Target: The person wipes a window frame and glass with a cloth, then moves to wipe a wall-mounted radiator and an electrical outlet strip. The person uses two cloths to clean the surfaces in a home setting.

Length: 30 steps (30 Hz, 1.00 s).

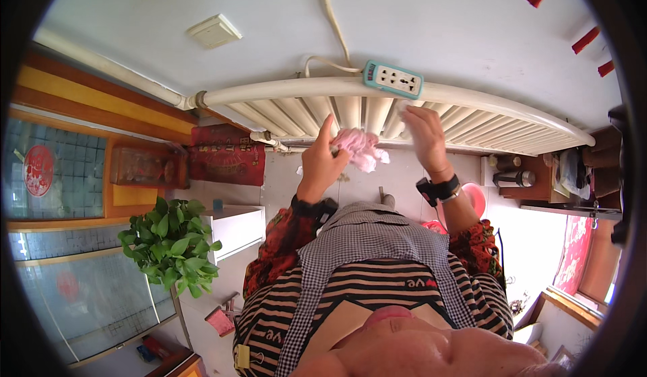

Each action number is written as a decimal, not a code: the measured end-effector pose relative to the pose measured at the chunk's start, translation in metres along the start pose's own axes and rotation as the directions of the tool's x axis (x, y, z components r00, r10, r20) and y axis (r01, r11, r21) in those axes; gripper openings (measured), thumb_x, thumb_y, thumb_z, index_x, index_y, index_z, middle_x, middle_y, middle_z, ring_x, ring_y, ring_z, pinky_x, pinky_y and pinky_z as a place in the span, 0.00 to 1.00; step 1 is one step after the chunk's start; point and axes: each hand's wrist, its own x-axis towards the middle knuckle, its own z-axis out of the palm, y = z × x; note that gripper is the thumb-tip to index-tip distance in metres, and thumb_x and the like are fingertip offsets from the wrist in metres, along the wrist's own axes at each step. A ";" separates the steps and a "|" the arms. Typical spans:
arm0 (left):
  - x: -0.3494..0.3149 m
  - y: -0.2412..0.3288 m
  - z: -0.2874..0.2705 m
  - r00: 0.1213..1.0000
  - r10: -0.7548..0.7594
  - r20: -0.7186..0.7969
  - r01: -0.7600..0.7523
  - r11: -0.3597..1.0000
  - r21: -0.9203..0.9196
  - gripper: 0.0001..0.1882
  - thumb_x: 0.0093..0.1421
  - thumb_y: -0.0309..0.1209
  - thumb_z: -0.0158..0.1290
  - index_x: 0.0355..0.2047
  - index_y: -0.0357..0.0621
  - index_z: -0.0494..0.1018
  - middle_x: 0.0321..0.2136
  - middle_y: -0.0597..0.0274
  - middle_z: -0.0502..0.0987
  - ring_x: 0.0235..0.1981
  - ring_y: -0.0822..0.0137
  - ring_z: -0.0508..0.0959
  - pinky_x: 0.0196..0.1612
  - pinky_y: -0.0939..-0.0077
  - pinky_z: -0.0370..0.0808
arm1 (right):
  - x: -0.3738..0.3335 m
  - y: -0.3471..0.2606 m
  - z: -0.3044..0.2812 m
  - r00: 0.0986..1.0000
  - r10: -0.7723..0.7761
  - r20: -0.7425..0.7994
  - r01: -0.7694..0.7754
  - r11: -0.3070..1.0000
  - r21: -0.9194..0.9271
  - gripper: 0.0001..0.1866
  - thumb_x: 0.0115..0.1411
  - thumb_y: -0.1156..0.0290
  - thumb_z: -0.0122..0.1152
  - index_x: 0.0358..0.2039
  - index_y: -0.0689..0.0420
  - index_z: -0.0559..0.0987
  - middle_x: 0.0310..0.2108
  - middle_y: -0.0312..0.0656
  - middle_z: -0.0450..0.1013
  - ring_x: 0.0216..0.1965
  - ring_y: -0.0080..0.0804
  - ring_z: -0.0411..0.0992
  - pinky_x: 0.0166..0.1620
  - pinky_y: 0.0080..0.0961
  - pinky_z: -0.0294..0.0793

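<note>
My left hand (pixel 322 166) is in front of the white radiator (pixel 348 112), its thumb and lower fingers closed on a crumpled pink cloth (pixel 360 149). The index finger points up toward the radiator, and the cloth hangs loosely to the right of the hand. At the radiator's upper part, my right hand (pixel 427 137) is raised with its fingers bent together. A small pale patch shows at its fingertips, too blurred to name. Just above the right hand, a teal-edged power strip (pixel 393 79) rests on the radiator's top pipe.
A cream cable (pixel 328 13) runs down the wall to the power strip. Lower left, a leafy green plant (pixel 172 244) stands beside a white cabinet (pixel 236 232). A red mat (pixel 227 154) lies left of the radiator. On the right are a pink basin (pixel 474 200) and a metal flask (pixel 513 179).
</note>
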 end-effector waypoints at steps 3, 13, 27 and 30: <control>-0.035 -0.035 -0.034 0.998 -0.056 -0.026 0.054 0.996 -0.072 0.40 0.50 0.29 0.60 0.65 0.45 0.63 0.30 0.53 0.80 0.25 0.57 0.80 0.32 0.66 0.77 | 0.021 -0.025 0.045 0.997 -0.070 -0.021 0.070 0.997 -0.014 0.18 0.49 0.83 0.66 0.42 0.60 0.80 0.46 0.45 0.76 0.47 0.44 0.74 0.49 0.34 0.75; -0.116 -0.114 -0.118 0.939 -0.343 -0.007 0.328 0.901 -0.283 0.36 0.51 0.26 0.56 0.64 0.41 0.65 0.27 0.57 0.79 0.23 0.68 0.79 0.30 0.73 0.76 | 0.088 -0.099 0.192 0.995 -0.104 -0.005 0.103 0.994 -0.036 0.19 0.51 0.85 0.58 0.45 0.59 0.79 0.46 0.46 0.75 0.49 0.47 0.73 0.52 0.39 0.74; -0.149 -0.136 -0.166 0.843 -0.520 -0.139 0.438 0.813 -0.384 0.38 0.49 0.20 0.53 0.64 0.34 0.62 0.29 0.59 0.75 0.26 0.69 0.76 0.32 0.75 0.76 | 0.160 -0.189 0.336 0.965 -0.235 0.117 0.238 0.971 -0.011 0.13 0.55 0.73 0.55 0.42 0.53 0.78 0.40 0.38 0.74 0.44 0.38 0.73 0.48 0.34 0.75; -0.148 -0.141 -0.171 0.837 -0.527 -0.144 0.443 0.809 -0.387 0.37 0.49 0.19 0.52 0.64 0.34 0.63 0.28 0.61 0.74 0.26 0.72 0.75 0.32 0.76 0.75 | 0.132 -0.145 0.280 0.983 -0.152 0.100 0.162 0.982 -0.099 0.19 0.53 0.76 0.57 0.47 0.53 0.78 0.43 0.39 0.75 0.46 0.39 0.73 0.49 0.35 0.74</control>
